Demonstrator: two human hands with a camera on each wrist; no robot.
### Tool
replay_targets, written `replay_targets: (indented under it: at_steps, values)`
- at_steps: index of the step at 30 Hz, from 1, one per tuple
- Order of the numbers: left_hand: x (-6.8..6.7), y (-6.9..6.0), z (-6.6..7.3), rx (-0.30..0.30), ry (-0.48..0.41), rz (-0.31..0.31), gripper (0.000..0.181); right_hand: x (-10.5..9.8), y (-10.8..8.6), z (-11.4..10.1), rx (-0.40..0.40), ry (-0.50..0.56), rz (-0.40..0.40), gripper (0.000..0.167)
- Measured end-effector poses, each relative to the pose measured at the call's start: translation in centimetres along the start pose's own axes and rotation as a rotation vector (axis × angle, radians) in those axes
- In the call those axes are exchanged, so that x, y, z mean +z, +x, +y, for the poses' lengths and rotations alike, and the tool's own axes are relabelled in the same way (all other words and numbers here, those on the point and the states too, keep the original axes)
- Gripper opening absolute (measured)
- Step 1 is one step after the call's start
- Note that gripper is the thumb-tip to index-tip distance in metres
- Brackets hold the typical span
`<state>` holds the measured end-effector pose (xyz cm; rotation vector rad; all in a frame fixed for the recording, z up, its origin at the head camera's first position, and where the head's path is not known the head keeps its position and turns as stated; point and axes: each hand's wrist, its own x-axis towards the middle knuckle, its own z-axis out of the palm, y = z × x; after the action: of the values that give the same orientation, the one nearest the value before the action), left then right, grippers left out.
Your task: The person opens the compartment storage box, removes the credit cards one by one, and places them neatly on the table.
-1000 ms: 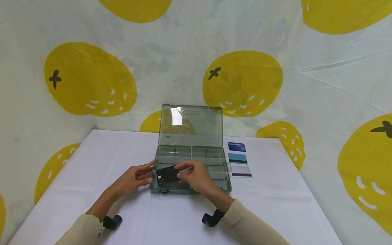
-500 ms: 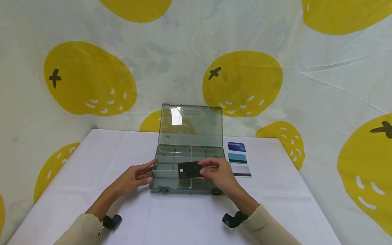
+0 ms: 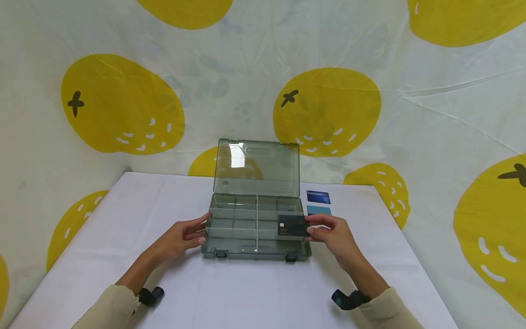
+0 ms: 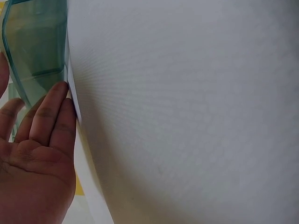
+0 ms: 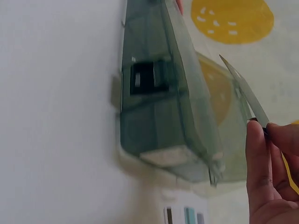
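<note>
A black card [image 3: 292, 225] marked VIP is pinched at its right edge by my right hand [image 3: 334, 235], over the right side of a grey see-through divided box [image 3: 242, 249]. The right wrist view shows the card [image 5: 250, 95] nearly edge-on between thumb and fingers. The box lies with its lid [image 3: 256, 169] raised at the back. My left hand [image 3: 182, 237] rests against the box's left side with fairly straight fingers; in the left wrist view the fingertips of this hand [image 4: 39, 154] touch the box wall [image 4: 39, 51].
Right of the box lie a dark blue card [image 3: 318, 197] and a light blue card [image 3: 318, 210]. A pale card with a dark stripe [image 5: 169, 215] shows at the bottom of the right wrist view. Behind the white table [image 3: 164, 187] hangs a fruit-print cloth [image 3: 230, 82].
My right hand has carried the black card rightward from the box's front left to its right side. It now covers the pale card in the head view. My left hand has stayed put.
</note>
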<state>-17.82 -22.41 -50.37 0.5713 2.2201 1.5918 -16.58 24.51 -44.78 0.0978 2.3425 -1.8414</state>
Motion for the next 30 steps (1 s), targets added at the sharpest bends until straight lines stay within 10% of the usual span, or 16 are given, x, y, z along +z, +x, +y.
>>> replay_targets:
  at_steps: [30]
  values:
    - [0.0, 0.0, -0.1, -0.017, 0.004, 0.008, 0.079, -8.5, -2.4, 6.2, 0.244, -0.037, 0.108, 0.044]
